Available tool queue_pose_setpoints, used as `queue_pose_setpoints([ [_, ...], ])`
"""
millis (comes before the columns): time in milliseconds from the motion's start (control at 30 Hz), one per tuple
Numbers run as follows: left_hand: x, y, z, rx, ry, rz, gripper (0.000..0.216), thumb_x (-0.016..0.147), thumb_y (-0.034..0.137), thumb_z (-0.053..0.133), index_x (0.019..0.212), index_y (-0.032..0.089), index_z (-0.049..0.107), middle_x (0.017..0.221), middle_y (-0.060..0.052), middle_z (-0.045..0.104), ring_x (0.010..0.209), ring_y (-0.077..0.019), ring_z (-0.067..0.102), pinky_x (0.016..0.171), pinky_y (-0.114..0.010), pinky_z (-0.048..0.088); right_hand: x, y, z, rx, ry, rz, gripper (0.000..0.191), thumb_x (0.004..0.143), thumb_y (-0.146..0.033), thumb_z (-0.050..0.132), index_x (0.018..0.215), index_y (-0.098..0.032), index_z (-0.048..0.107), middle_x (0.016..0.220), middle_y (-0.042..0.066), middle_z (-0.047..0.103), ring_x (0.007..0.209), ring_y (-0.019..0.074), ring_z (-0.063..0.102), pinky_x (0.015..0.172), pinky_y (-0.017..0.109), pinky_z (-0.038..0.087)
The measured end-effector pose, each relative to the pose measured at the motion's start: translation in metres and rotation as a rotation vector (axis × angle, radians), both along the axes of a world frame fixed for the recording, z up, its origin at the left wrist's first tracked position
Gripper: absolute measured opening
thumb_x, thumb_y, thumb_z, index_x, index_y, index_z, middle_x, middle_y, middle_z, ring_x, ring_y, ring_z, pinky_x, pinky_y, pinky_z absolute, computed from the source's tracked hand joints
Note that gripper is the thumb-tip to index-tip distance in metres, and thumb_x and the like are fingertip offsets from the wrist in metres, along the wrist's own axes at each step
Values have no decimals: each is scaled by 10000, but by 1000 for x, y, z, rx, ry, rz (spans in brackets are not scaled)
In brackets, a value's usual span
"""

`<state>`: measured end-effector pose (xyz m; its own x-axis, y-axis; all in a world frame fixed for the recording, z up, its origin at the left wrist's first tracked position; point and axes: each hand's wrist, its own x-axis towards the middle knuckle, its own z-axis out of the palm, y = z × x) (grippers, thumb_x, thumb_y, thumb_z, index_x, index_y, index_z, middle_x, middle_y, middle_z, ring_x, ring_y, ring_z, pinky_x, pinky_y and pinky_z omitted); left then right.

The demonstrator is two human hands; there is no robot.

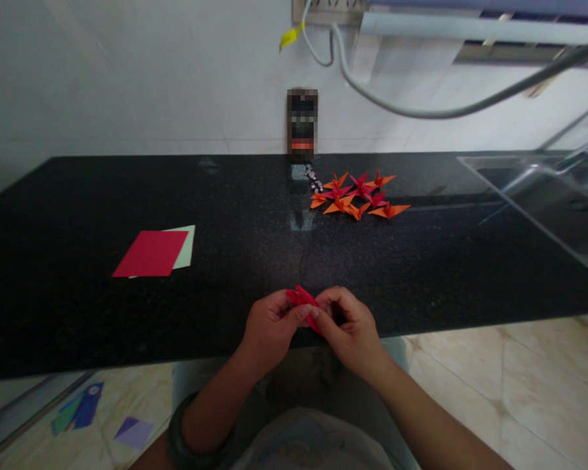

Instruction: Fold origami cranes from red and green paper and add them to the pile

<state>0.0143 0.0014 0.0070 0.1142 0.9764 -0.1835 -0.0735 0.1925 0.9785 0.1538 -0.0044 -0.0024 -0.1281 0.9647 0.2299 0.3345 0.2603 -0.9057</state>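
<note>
A piece of folded red origami paper (304, 297) is held between both hands above the front edge of the dark counter. My left hand (273, 326) pinches its left side, thumb on top. From the other side, my right hand (348, 326) grips it between thumb and curled fingers. The two thumbs nearly meet over the paper, and part of it is covered by the fingers. Farther back, to the right of the middle, lies a cluster of several folded orange and red paper cranes (341, 203). Square red paper (151, 253) rests on a pale green sheet (185, 248) at the left.
A phone (302, 124) leans upright against the wall, with a beaded strap (314, 179) beside it. The sink (558, 209) is set into the counter (245, 215) at the right. A grey cable (421, 114) hangs above. Coloured papers (85, 406) lie on the floor.
</note>
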Motion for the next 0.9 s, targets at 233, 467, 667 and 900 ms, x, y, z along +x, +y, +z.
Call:
queue_pose_setpoints([
  [233,0,1,3,-33,-30,-13,111,683,245,623,671,135,640,616,-8,657,574,-118,596,573,-232,500,2,-1,-1,26,-22,11,20,783,-176,520,790,-195,519,631,-31,475,539,85,438,497,208,368],
  [467,0,0,0,28,95,-18,190,724,297,585,663,126,638,611,-22,650,568,-124,577,561,-228,461,1,-1,1,124,-166,59,191,707,-143,553,880,-203,497,746,3,521,649,121,497,569,234,407],
  [667,2,-3,-4,78,191,-17,207,743,316,560,644,140,607,584,-1,611,539,-111,540,524,-205,425,-6,-3,-6,234,-399,-35,215,719,-157,504,932,-184,520,769,50,560,696,170,530,615,283,432],
  [900,0,-4,-5,81,225,-45,225,759,328,541,632,146,580,573,3,584,531,-107,522,507,-202,411,-7,-6,-11,287,-527,-41,262,736,-173,475,988,-138,537,774,86,599,707,202,555,628,320,458],
])
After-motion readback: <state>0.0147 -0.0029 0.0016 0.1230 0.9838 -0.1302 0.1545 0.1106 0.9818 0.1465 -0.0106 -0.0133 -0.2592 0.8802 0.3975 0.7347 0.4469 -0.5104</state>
